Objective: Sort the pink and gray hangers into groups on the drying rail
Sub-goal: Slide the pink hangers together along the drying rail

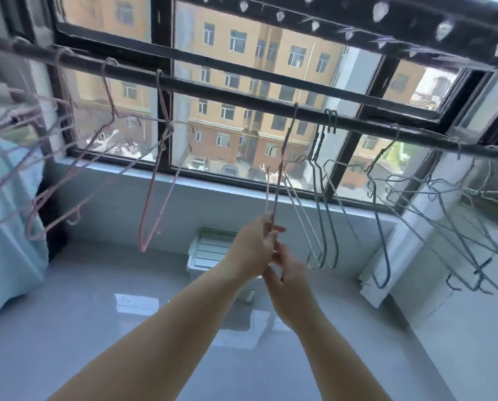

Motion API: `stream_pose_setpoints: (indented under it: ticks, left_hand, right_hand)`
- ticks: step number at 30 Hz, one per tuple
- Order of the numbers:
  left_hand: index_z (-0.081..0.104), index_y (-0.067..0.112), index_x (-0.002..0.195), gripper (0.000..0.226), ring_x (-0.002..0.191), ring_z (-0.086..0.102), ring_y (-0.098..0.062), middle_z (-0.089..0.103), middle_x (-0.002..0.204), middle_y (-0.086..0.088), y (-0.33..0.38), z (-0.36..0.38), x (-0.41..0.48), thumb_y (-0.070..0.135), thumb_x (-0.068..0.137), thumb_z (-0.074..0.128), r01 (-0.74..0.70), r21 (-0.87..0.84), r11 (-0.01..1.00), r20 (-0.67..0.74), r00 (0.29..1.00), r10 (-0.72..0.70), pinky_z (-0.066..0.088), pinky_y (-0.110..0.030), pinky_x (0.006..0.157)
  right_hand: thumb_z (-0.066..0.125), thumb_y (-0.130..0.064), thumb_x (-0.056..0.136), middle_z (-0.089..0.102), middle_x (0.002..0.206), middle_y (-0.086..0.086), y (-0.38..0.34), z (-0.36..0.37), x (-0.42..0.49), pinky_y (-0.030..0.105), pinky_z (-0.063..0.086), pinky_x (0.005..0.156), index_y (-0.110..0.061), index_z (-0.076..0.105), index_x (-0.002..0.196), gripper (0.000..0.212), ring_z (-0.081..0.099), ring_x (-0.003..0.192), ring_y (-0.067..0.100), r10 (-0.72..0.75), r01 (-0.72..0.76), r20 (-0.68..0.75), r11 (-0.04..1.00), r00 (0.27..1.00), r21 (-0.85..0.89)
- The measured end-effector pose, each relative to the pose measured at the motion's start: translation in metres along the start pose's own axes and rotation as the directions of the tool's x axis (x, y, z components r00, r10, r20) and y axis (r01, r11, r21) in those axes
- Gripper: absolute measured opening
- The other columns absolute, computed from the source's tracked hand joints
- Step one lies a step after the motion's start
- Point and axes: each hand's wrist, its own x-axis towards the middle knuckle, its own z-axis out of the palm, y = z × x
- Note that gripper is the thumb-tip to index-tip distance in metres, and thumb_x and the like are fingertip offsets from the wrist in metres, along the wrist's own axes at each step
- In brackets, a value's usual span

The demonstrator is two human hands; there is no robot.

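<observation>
pinched between the fingers of the left hand (pixel 253 250) is the lower end of a pink hanger (pixel 276 198), its hook on the drying rail (pixel 227 93) near the middle, just left of the gray hangers (pixel 323 215) bunched toward the rail's right end. right hand (pixel 289 274) sits just under the left, fingers curled up against it, but whether it grasps the hanger i cannot tell. other pink hangers (pixel 148 204) hang along the rail's left half.

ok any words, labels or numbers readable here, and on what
None can be read.
No text shows on the pink hanger in hand, the gray hangers, the drying rail or the white crate.
Buildings outside: too blurred to show any sign.
</observation>
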Motion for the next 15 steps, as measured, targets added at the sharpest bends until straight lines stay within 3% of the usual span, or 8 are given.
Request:
stream_pose_setpoints:
  ticks: [2,6,10,15]
  left_hand:
    - [0.047,0.007,0.125,0.034,0.081,0.061,-0.013,0.064,0.102,0.001,0.000,-0.004,0.000,0.003,0.091,0.044,0.016,-0.052,0.999,-0.029,0.999,-0.018,0.055,-0.042,0.082]
    - [0.052,0.017,0.109,0.029,0.090,0.060,-0.014,0.065,0.087,0.008,0.007,-0.013,-0.007,-0.003,0.090,0.044,0.008,-0.132,0.991,-0.069,0.997,-0.017,0.051,-0.033,0.085]
    - [0.050,0.013,0.118,0.034,0.082,0.059,-0.009,0.064,0.086,0.006,0.012,-0.027,-0.015,-0.005,0.090,0.042,-0.023,-0.211,0.977,-0.117,0.993,-0.002,0.052,-0.022,0.075]
    - [0.051,0.017,0.111,0.030,0.091,0.059,-0.011,0.066,0.089,0.005,0.014,-0.058,-0.024,-0.003,0.091,0.043,-0.028,-0.232,0.972,-0.196,0.980,-0.018,0.049,-0.022,0.079]
  right_hand:
    - [0.053,-0.007,0.089,0.069,0.097,0.002,0.001,0.002,0.002,0.040,0.053,0.083,-0.012,0.054,0.121,0.032,0.065,0.091,0.014,-0.022,0.023,-0.013,0.999,1.000,0.028]
    - [0.054,-0.010,0.089,0.070,0.089,-0.005,0.001,0.009,0.002,0.043,0.053,0.080,-0.019,0.057,0.117,0.030,0.067,0.087,0.011,-0.077,0.079,-0.028,0.993,0.997,0.083]
    - [0.056,-0.007,0.087,0.070,0.086,-0.006,-0.010,0.017,0.005,0.045,0.054,0.080,-0.023,0.057,0.114,0.032,0.067,0.086,0.011,-0.128,0.128,-0.011,0.978,0.992,0.164]
    - [0.058,-0.006,0.085,0.068,0.078,-0.020,-0.033,0.033,0.011,0.027,0.053,0.078,-0.046,0.053,0.098,0.043,0.066,0.083,0.004,-0.197,0.186,0.046,0.966,0.979,0.182]
